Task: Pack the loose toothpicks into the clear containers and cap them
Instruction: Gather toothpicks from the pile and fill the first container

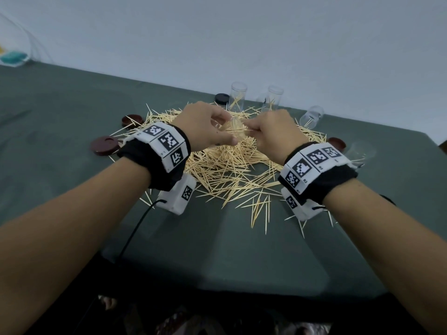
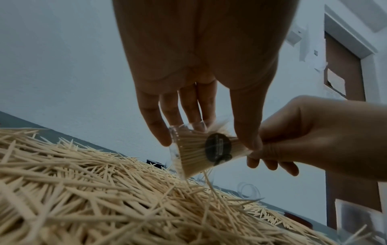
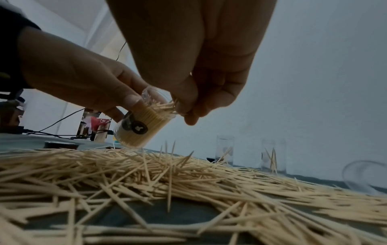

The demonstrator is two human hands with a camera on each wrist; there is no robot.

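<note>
Above a green-covered table [image 1: 72,112], a person's two hands meet over a broad heap of loose toothpicks [image 1: 227,170], both wrists strapped with black bands carrying white coded tags. The heap spreads from just beyond the wrists toward the far edge, with strays scattered on the cloth nearest the camera.

The left hand [image 1: 205,126] grips a clear container [image 3: 144,122] between thumb and curled fingers, holding it tilted above the heap, its mouth toward the right hand. The container is packed nearly full and bears a dark round sticker on its side. The right hand [image 1: 271,131], fingers bunched tight, pinches a small bundle of toothpicks at the container's mouth, their tips inside the rim.

Left of the heap lie two dark red caps [image 1: 105,145], one nearer, one farther [image 1: 131,120]; a third [image 1: 336,143] rests at the heap's right edge. Farther back, a black cap [image 1: 222,98] sits beside two upright containers [image 1: 238,95], [image 1: 274,97], each holding only a few toothpicks. Another container [image 1: 312,116] lies tipped on its side to their right, and another clear one [image 1: 360,151] shows at the right edge, blurred. A pale wall rises behind the table.
</note>
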